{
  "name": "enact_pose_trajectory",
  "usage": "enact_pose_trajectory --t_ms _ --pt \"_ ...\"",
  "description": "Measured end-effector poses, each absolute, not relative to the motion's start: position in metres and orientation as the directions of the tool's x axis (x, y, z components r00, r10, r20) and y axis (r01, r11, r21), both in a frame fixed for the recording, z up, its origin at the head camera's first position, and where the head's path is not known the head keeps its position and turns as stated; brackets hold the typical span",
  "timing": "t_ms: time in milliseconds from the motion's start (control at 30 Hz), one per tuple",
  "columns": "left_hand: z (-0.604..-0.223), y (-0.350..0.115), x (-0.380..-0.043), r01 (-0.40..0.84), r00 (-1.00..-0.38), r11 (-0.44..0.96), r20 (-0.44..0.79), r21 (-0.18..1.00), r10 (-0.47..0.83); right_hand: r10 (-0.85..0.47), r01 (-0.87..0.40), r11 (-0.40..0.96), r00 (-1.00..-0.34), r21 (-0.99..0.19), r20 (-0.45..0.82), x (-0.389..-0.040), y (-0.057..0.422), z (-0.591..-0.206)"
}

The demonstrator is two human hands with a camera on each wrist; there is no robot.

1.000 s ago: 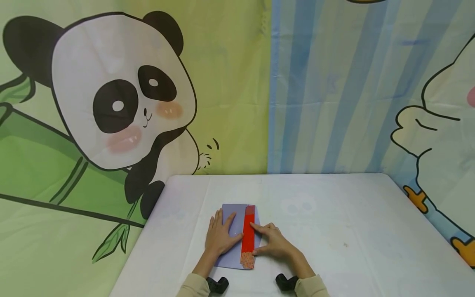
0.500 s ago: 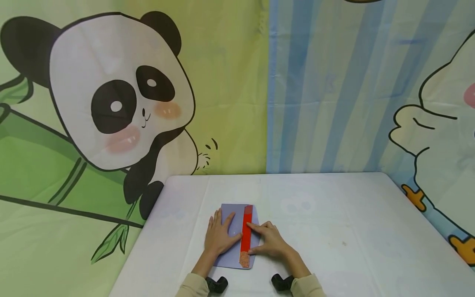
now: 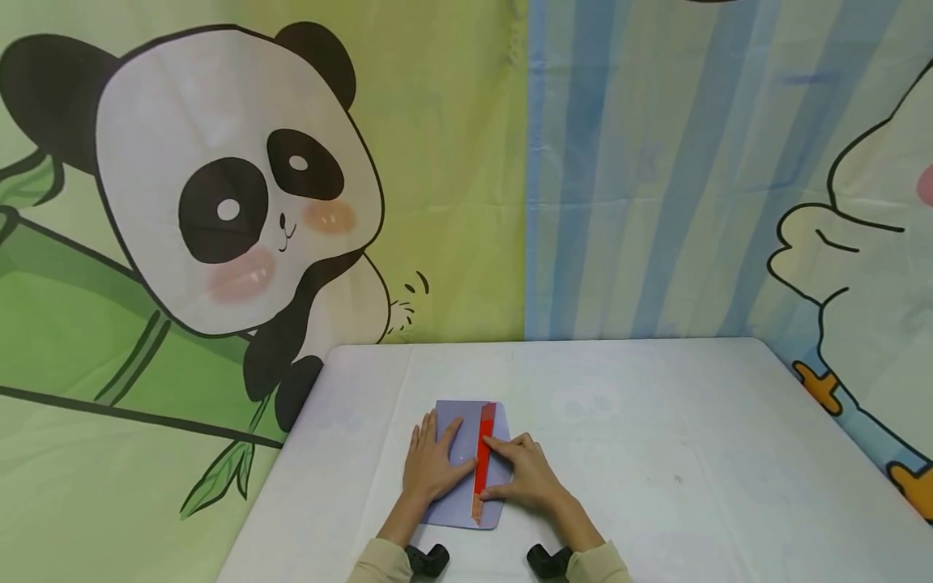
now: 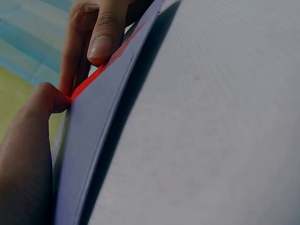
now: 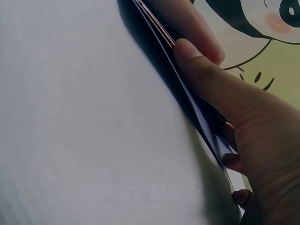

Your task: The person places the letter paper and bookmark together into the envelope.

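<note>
A purple sheet (image 3: 446, 512) lies on the white table, and along its right part runs a narrow red strip (image 3: 487, 419) with a speckled orange near end. My left hand (image 3: 428, 465) rests spread on the sheet, its thumb tip at the strip's left side. From the right, my right hand (image 3: 532, 476) grips the strip's edge with forefinger and thumb set apart along it, the other fingers bent. The left wrist view has the red strip (image 4: 88, 84) standing up from the purple sheet (image 4: 96, 124) between both hands. In the right wrist view the strip is seen edge-on under the thumb.
The white table (image 3: 656, 453) spreads around the sheet. Behind it hangs a printed curtain with a panda (image 3: 240, 178) and blue stripes. Black devices (image 3: 428, 560) sit at both wrists by the beige sleeves.
My right fingers have moved left, and the red strip has grown narrower in the head view as its right edge turns over leftward. My left hand stays in place.
</note>
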State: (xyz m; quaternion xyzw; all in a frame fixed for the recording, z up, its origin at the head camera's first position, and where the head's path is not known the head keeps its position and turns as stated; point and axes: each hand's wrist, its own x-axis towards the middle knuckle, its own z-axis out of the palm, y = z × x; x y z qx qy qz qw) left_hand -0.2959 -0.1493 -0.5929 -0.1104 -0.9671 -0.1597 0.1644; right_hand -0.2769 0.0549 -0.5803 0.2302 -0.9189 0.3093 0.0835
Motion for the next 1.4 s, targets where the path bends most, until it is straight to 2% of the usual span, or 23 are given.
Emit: enact_pose_trajectory --t_ms 567,700,967,1267,1400 --pt "-0.590 -0.150 -0.295 0.267 -0.921 0.929 0.352 0.257 0.168 -0.383 -0.539 0.714 -0.835 -0.447 0.395 -0.279 0.052 -0.582" --pt "-0.590 -0.150 -0.295 0.264 -0.923 0.928 0.349 0.261 0.164 -0.346 -0.504 0.701 -0.859 -0.504 0.377 -0.278 0.051 -0.582" --pt "-0.592 -0.150 -0.294 0.272 -0.919 0.926 0.357 0.262 0.169 -0.195 -0.341 0.656 -0.938 -0.673 0.286 -0.282 0.044 -0.581" --pt "-0.593 -0.149 -0.296 0.262 -0.924 0.930 0.346 0.258 0.164 -0.108 -0.285 0.647 -0.952 -0.707 0.285 -0.286 0.037 -0.576" --pt "-0.593 -0.149 -0.296 0.265 -0.920 0.929 0.355 0.260 0.163 -0.082 -0.244 0.622 -0.965 -0.744 0.247 -0.285 0.037 -0.573"
